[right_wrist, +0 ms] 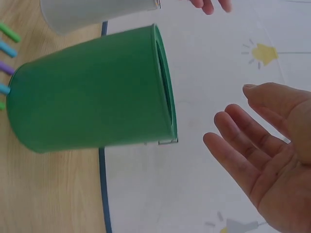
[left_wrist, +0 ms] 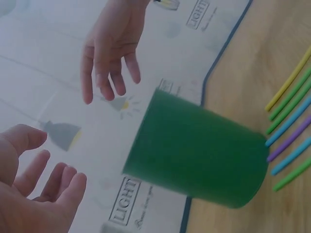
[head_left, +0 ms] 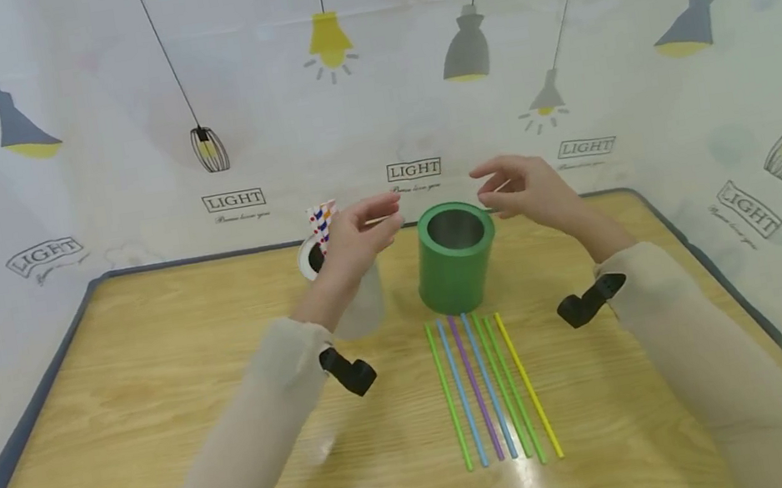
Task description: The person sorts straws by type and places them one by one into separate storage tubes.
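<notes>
A green canister (head_left: 454,268) stands upright on the table, its dark hollow inside showing from above. To its left my left hand (head_left: 362,236) hovers with relaxed fingers and holds nothing. My right hand (head_left: 527,191) is raised at the canister's right, its fingers loosely bent and apart from the green wall (right_wrist: 92,92). Behind the left hand stands a white canister (head_left: 362,307), partly hidden by that hand and wrist. Patterned paper straws (head_left: 321,222) with coloured marks stick out of it. In the left wrist view both hands are off the green canister (left_wrist: 194,150).
In front of the green canister, several thin coloured sticks lie side by side, among them a yellow stick (head_left: 529,383), a purple stick (head_left: 476,387) and green and blue ones. The wooden table (head_left: 176,377) ends at a wall cloth (head_left: 285,142) printed with lamps.
</notes>
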`<state>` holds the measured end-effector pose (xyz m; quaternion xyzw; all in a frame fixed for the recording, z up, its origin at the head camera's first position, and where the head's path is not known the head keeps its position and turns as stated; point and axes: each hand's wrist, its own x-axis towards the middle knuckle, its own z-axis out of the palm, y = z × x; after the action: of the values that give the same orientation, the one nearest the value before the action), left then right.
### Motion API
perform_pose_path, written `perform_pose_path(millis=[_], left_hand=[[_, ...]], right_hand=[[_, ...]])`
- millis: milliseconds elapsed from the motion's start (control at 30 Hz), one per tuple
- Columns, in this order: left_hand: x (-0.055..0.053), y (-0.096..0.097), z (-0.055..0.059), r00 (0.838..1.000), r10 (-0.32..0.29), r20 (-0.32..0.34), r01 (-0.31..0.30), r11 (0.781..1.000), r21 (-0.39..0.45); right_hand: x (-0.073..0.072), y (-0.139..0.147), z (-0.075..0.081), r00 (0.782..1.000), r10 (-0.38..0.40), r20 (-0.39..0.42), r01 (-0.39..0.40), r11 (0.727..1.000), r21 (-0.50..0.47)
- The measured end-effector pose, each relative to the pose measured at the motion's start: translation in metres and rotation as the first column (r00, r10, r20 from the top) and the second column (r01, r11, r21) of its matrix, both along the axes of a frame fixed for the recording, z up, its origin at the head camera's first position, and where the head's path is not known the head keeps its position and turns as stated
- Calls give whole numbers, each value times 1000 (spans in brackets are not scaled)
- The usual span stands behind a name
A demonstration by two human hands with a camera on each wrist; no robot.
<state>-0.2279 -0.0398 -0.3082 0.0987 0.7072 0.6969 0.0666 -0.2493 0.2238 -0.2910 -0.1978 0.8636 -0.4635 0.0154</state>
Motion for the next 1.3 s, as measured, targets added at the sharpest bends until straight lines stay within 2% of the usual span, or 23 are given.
perform_pose_path(millis=[200,367,533,700,967,1200,1300], left_hand=[[-2,21,-18,999,38,-27,-40,996,-77],[-5,30,-35,995,94,-40,-97,992,-76],[-7,36,-49,993,112,-23,-113,991,-75],[-7,41,-53,990,141,12,-140,989,-55],[-12,48,-59,993,121,12,-120,993,-3],[-14,56,-63,992,127,22,-127,992,9],[-15,57,-63,991,132,24,-133,991,9]], right_hand=[[7,17,-12,998,-34,52,33,999,19],[12,25,-29,992,-40,123,39,999,13],[15,29,-52,982,-37,186,39,999,-6],[20,30,-78,968,-35,250,47,998,-44],[29,32,-115,935,-6,355,20,999,-35],[39,29,-133,915,-55,401,28,997,73],[40,27,-136,905,-67,421,37,996,78]])
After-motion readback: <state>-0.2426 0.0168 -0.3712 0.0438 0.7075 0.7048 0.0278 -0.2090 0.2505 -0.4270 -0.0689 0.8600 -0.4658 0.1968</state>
